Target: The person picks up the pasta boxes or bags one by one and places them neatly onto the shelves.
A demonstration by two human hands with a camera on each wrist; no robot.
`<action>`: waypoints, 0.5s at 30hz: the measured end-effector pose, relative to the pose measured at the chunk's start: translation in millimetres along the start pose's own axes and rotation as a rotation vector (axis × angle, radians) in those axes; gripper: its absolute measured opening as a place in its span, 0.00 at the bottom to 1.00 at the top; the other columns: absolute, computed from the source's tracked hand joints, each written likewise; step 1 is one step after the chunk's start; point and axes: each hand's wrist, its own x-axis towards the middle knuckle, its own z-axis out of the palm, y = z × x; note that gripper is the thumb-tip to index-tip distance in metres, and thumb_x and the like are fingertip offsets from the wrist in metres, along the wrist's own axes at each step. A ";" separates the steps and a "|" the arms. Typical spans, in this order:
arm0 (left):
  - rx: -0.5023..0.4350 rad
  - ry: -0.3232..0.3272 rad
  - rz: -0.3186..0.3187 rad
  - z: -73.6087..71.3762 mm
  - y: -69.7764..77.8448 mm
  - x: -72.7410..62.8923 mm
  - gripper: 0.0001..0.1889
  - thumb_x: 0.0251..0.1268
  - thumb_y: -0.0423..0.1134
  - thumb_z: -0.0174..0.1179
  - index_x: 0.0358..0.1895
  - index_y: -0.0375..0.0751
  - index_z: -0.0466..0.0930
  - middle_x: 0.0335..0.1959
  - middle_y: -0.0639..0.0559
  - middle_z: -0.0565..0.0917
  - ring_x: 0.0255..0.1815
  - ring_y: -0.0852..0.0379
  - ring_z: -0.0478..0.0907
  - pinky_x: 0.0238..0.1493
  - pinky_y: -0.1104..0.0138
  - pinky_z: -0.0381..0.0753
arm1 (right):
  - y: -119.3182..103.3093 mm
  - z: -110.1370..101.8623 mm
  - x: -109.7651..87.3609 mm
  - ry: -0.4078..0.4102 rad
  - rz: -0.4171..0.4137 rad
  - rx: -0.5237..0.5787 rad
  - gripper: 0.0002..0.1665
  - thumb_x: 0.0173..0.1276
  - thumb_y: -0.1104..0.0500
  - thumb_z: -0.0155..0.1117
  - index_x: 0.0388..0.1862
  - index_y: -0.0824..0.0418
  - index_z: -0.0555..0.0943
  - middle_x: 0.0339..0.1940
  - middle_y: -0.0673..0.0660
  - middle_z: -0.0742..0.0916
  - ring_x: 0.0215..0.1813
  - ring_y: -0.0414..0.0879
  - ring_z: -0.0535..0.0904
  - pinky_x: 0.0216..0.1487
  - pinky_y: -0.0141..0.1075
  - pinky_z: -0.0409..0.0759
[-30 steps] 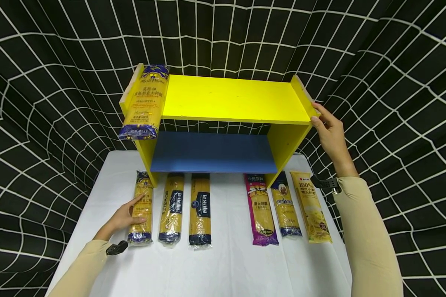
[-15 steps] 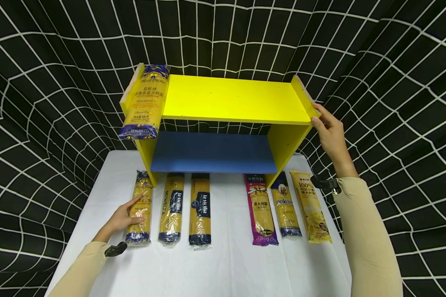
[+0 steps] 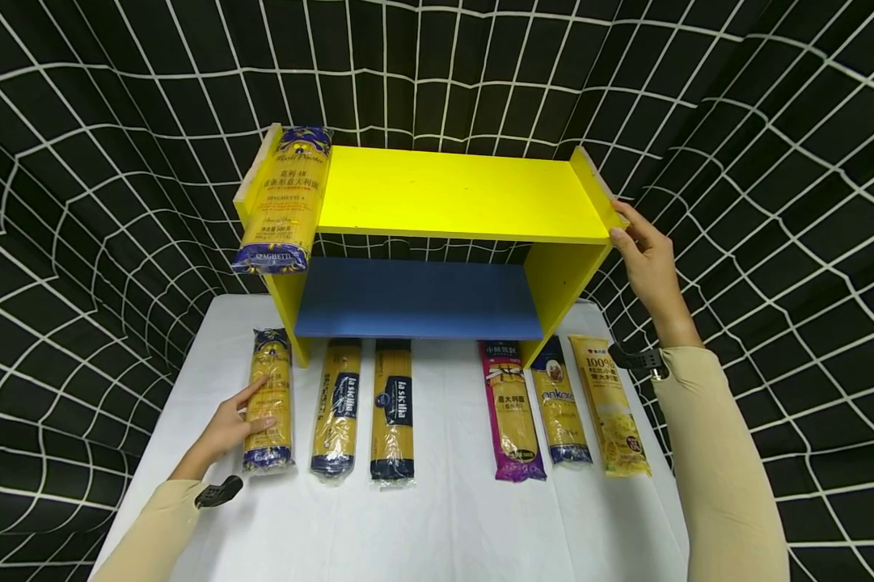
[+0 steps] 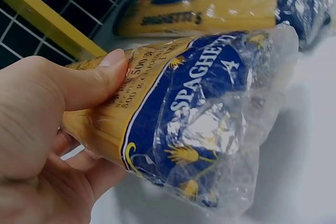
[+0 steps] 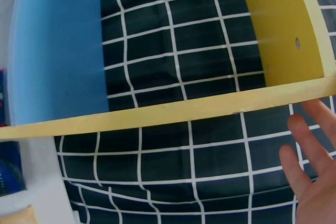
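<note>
My left hand [image 3: 225, 426] grips a yellow spaghetti packet [image 3: 271, 388] with blue ends, left of the shelf's foot. In the left wrist view, the thumb presses the top of the packet, fingers curl beneath, and its clear end tilts over the white cloth. My right hand [image 3: 648, 255] holds the right side panel of a yellow shelf [image 3: 444, 190] near its upper front corner, thumb at the front edge. In the right wrist view, several fingers [image 5: 310, 142] lie outside that panel. A similar spaghetti packet [image 3: 284, 202] leans at the left end of the top shelf.
Two dark-labelled spaghetti packets [image 3: 336, 408] lie right of the held one. On the right are a pink-and-purple packet [image 3: 511, 412], a blue-ended packet [image 3: 562, 404] and a pale yellow packet [image 3: 611, 408]. A blue lower shelf [image 3: 418, 299] spans between the side panels.
My left hand has shifted the spaghetti packet leftward, and it has risen slightly. My right hand and the shelf have stayed in place.
</note>
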 end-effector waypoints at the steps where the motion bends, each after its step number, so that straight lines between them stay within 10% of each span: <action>1: -0.003 0.008 0.003 -1.9 2.1 -0.5 0.49 0.60 0.39 0.70 0.80 0.47 0.48 0.69 0.20 0.63 0.57 0.35 0.76 0.41 0.67 0.83 | 0.0 0.0 0.1 0.000 0.001 -0.001 0.26 0.78 0.57 0.53 0.73 0.51 0.71 0.47 0.37 0.82 0.46 0.29 0.77 0.51 0.19 0.71; 15: -0.046 0.067 0.033 -43.2 58.2 -9.7 0.49 0.65 0.43 0.66 0.81 0.46 0.42 0.76 0.24 0.53 0.57 0.48 0.76 0.43 0.76 0.81 | 1.3 -0.1 0.6 -0.001 0.012 -0.023 0.26 0.78 0.56 0.53 0.73 0.50 0.70 0.53 0.46 0.84 0.48 0.28 0.77 0.52 0.19 0.72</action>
